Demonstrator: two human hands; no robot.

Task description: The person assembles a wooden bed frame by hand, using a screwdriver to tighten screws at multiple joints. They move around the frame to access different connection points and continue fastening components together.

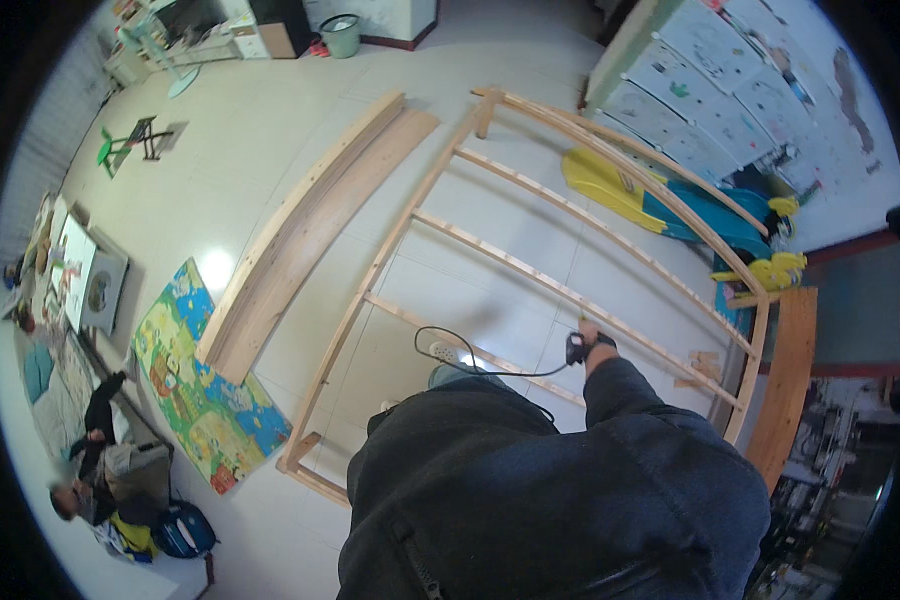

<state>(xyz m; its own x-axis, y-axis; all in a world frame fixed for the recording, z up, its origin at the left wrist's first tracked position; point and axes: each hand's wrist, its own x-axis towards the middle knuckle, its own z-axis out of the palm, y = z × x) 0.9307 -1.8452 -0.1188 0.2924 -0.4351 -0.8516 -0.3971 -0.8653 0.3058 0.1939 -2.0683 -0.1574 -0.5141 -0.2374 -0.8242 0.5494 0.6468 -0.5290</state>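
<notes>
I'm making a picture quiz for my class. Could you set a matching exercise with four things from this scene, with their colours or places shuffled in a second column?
1. play mat
2. slide
3. bucket
4. right hand

A. yellow and teal
B. seen inside the outline of the wooden frame
C. patterned in blue, green and yellow
D. plain pale green, near the picture's top edge

Pairs: 1-C, 2-A, 3-D, 4-B
</notes>
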